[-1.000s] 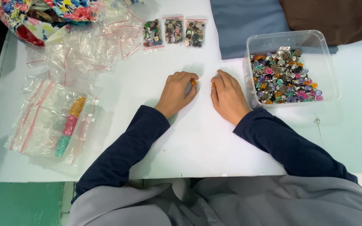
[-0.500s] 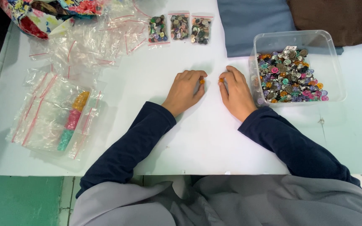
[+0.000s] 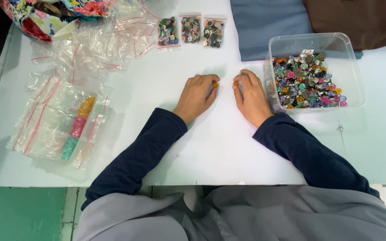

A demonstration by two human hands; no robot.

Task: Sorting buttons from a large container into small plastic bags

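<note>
Left of the clear plastic button tub (image 3: pixel 336 44), my left hand (image 3: pixel 197 96) and right hand (image 3: pixel 251 98) each pinch a small round orange button (image 3: pixel 216 85), axis indiscernible.

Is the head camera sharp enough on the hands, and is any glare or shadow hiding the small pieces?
Head view: even soft light, left hand and right hand sharp with faint shadows; mild sheen on clear bags; orange bits at fingertips too small to identify.
</note>
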